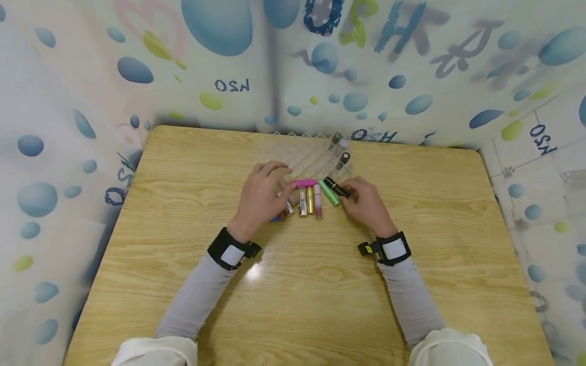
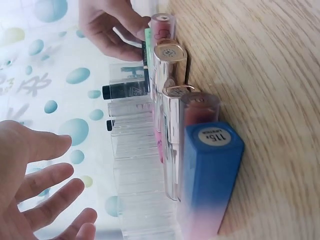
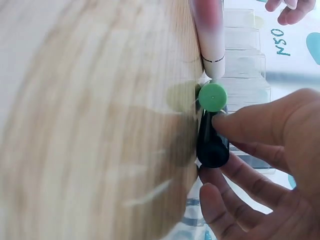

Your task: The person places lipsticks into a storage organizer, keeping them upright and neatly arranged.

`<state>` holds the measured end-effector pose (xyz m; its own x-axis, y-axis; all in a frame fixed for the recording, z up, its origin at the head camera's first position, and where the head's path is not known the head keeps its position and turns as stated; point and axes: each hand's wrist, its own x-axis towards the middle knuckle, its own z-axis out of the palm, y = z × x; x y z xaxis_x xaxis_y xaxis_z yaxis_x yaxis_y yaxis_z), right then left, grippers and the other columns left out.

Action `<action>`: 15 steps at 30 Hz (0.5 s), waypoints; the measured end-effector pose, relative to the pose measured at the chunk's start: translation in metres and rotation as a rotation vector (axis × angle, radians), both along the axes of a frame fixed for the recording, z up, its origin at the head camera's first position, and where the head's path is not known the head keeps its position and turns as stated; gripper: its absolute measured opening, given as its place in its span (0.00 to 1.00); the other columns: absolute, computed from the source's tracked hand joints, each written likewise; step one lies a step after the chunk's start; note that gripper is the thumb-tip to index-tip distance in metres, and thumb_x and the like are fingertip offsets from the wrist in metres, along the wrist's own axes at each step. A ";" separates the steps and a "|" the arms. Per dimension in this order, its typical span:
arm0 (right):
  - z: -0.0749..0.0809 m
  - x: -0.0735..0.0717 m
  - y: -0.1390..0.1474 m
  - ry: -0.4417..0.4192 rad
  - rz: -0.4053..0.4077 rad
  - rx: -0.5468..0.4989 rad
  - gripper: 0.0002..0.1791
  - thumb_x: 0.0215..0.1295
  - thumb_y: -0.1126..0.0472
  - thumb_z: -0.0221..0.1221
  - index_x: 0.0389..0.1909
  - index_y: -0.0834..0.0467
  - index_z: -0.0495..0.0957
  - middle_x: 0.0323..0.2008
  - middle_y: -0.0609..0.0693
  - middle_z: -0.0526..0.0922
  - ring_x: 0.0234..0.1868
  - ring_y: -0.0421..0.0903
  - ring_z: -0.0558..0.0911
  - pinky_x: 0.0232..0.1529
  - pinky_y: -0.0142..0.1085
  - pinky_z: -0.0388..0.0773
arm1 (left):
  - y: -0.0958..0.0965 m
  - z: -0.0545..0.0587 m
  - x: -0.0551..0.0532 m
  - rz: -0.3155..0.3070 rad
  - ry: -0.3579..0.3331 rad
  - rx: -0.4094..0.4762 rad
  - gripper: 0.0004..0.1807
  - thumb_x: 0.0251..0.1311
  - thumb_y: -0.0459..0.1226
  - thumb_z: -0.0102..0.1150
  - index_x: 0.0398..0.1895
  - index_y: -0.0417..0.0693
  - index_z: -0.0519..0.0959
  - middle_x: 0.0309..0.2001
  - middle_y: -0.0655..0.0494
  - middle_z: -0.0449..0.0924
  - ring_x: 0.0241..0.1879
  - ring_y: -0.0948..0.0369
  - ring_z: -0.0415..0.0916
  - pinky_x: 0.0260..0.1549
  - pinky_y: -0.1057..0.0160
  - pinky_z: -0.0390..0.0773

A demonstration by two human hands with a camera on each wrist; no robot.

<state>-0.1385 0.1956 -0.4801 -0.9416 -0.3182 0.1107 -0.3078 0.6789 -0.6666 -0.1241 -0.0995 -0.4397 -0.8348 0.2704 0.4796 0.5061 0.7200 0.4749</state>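
My right hand (image 1: 367, 204) pinches a black lipstick tube (image 1: 335, 186) between thumb and fingers at its near end. Close against that tube lies a slim green tube (image 1: 329, 193), whose round end faces the camera in the right wrist view. My left hand (image 1: 262, 197) hovers over the left end of the row, fingers spread and holding nothing in the left wrist view. Below it are a blue square lipstick (image 2: 212, 172) and a brownish-red tube (image 2: 200, 107). Further along lie a gold lipstick (image 1: 310, 200), a pink-and-white lip gloss tube (image 1: 318, 202) and a bright pink tube (image 1: 305, 183).
A clear organizer (image 1: 293, 155) with diamond-shaped compartments stands behind the row, at the table's back edge. Several tubes, among them a black-capped one (image 1: 343, 160), stand in its right end. The wooden table (image 1: 311, 295) meets a patterned wall covering (image 1: 256, 107).
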 end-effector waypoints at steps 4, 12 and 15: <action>0.000 0.001 0.002 -0.002 -0.023 -0.007 0.18 0.65 0.65 0.66 0.54 0.65 0.83 0.48 0.60 0.84 0.45 0.55 0.83 0.45 0.48 0.80 | 0.003 0.003 0.001 -0.013 -0.004 -0.018 0.17 0.63 0.41 0.68 0.51 0.40 0.87 0.54 0.46 0.84 0.55 0.45 0.78 0.54 0.49 0.80; 0.001 0.001 0.006 -0.049 -0.080 -0.027 0.15 0.63 0.65 0.68 0.49 0.66 0.85 0.41 0.60 0.87 0.38 0.53 0.83 0.38 0.44 0.80 | 0.008 0.001 0.004 -0.046 -0.056 0.013 0.18 0.61 0.39 0.70 0.52 0.40 0.86 0.55 0.46 0.84 0.55 0.45 0.78 0.52 0.49 0.81; 0.002 0.002 0.007 -0.055 -0.091 -0.035 0.14 0.62 0.65 0.68 0.48 0.66 0.86 0.38 0.60 0.87 0.35 0.52 0.83 0.36 0.42 0.80 | 0.010 0.001 0.005 -0.042 -0.071 0.008 0.18 0.62 0.40 0.69 0.53 0.41 0.86 0.56 0.47 0.84 0.55 0.46 0.78 0.53 0.50 0.81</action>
